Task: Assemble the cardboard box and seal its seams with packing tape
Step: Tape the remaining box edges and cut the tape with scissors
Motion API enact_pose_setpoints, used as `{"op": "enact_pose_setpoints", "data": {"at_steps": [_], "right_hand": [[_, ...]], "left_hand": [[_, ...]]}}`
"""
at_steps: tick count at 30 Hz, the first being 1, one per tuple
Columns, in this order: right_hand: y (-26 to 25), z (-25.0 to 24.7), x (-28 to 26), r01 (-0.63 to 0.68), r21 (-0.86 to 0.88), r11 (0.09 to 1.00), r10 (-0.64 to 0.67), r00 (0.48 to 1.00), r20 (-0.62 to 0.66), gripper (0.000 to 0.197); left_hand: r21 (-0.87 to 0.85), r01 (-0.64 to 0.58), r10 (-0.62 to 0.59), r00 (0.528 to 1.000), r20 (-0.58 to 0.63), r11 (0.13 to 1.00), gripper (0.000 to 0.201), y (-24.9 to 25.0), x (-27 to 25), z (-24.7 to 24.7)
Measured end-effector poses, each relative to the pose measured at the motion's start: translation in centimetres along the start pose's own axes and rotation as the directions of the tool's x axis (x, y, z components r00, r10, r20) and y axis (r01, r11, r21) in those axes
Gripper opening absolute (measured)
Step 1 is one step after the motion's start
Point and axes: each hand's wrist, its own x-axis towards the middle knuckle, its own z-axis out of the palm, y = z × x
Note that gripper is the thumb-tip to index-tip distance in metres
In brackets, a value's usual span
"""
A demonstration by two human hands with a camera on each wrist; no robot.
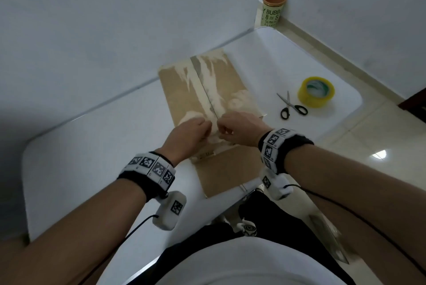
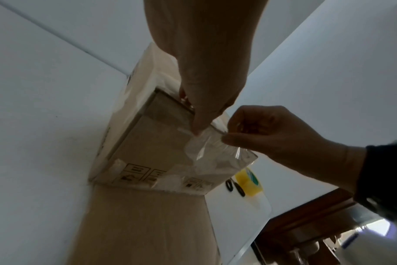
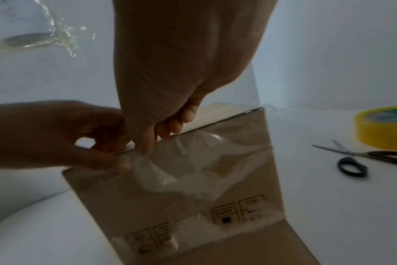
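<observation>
On the white counter [image 1: 92, 137] the cardboard box [image 1: 184, 91] lies flattened. The head view hides the fingertips; the wrist views show the left hand [image 2: 206, 75] and right hand [image 3: 170, 71] pinching what looks like clear tape film [image 2: 202, 148] at its seam. Tape roll [image 1: 316, 92] and scissors [image 1: 291, 106] lie well right.

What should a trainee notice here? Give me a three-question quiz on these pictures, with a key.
1. True or false: the scissors lie between the cardboard box and the tape roll.
2. What do the left hand and the right hand pinch at the box's centre seam?
A) clear tape film
B) the scissors
C) the cup
3. Fill in: the tape roll is coloured ____.

Key: 1 true; 2 A; 3 yellow.
</observation>
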Motion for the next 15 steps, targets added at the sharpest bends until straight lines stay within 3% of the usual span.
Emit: {"op": "enact_pose_setpoints", "data": {"at_steps": [3,7,11,15], "right_hand": [[-2.3,0.4,0.9,-0.011,-0.092,0.996,0.024,0.989,0.146,0.027],[-3.3,2.8,2.0,-0.207,0.090,0.974,0.164,0.924,0.346,0.030],[-0.5,2.8,0.4,-0.368,0.293,0.883,0.295,0.919,0.263,0.026],[4.8,1.9,-2.6,-0.598,0.318,0.736,0.587,0.797,0.141,0.026]], "left_hand": [[-0.008,0.079,-0.079,0.995,0.058,0.997,0.024,-0.1,0.7,0.0],[0.019,0.029,-0.031,0.992,0.125,0.999,0.018,-0.3,1.2,-0.1],[0.039,0.018,-0.025,0.982,0.189,0.999,0.014,-0.3,1.4,-0.4],[0.036,0.025,-0.033,0.968,0.247,0.999,0.019,-0.3,2.0,-0.5]]}}
